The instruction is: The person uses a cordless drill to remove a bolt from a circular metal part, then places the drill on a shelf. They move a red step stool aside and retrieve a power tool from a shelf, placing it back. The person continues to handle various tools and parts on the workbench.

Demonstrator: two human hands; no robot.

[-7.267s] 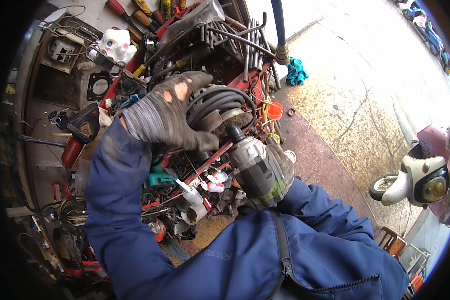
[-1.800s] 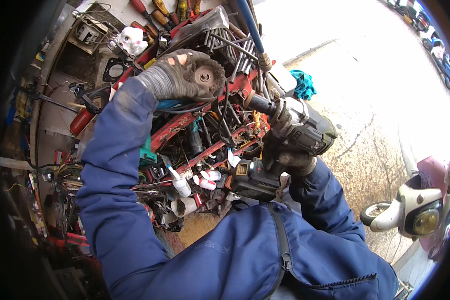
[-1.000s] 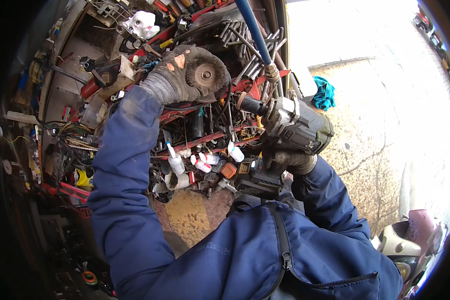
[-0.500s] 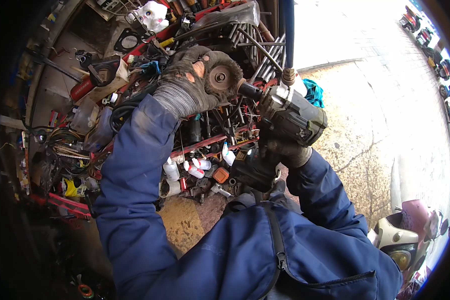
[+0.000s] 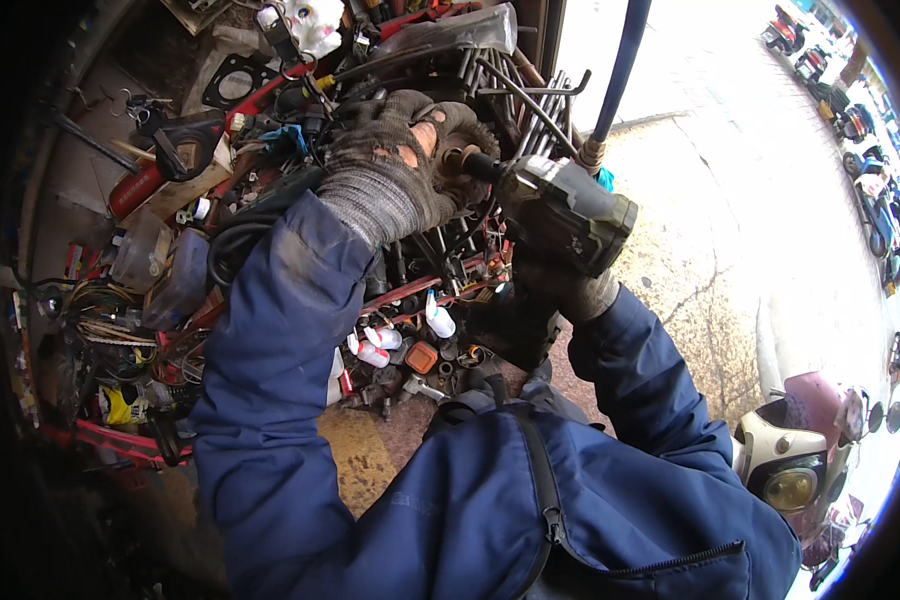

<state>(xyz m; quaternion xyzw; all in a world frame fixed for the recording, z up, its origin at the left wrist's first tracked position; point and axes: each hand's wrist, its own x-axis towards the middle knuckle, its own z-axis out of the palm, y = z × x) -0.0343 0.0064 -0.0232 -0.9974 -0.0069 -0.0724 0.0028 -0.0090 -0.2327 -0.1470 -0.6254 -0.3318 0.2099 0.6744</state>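
Observation:
My left hand, in a worn grey glove with holes, is closed around a round, rusty wire wheel brush. My right hand, gloved too, grips the handle of a dark cordless impact wrench. From the wrench's nose a dark socket points left and meets the middle of the wheel; whether it is seated there I cannot tell. The fingers of my left hand hide part of the wheel. Below the right hand, the wrench's battery end is in shadow.
A blue hose hangs just beyond the wrench. Under my hands are crowded tools, metal bars and white spray bottles. A red angle grinder lies at left. A motorcycle stands at right, with more parked along the far pavement.
The wrench has moved a little left, bringing its socket against the wheel's centre. The wheel has turned from facing up toward the wrench. The view has shifted slightly.

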